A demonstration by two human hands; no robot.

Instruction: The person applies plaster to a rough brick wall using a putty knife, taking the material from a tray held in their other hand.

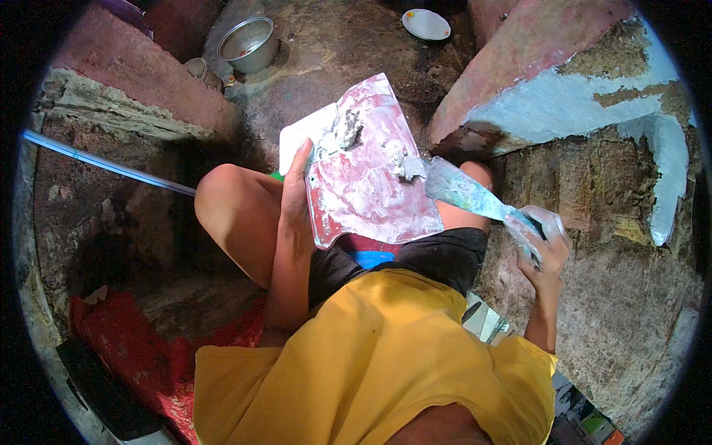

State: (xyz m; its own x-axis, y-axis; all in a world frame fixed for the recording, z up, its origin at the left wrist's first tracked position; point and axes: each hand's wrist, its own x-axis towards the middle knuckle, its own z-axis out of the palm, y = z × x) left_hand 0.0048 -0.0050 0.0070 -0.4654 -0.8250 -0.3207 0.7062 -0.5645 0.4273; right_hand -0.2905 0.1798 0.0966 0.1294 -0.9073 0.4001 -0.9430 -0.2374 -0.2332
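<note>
Over my lap lies a flat reddish board (363,204), smeared with white paste. My left hand (298,182) grips its left edge, thumb on top and the other fingers hidden beneath. A grey-white lump of paste (345,132) sits on the upper left part of the board. A second, smaller lump (409,167) lies at the right edge, against the blade tip of a putty knife (469,193). My right hand (546,245), whitened with paste, is closed around the knife's handle, out to the right of the board.
Ahead on the stained floor stand a metal pot (249,47) and a white plate (426,24). Worn walls rise on both sides; the right one carries white coating (545,107). A pale blue pipe (111,163) and red cloth (148,341) are at left.
</note>
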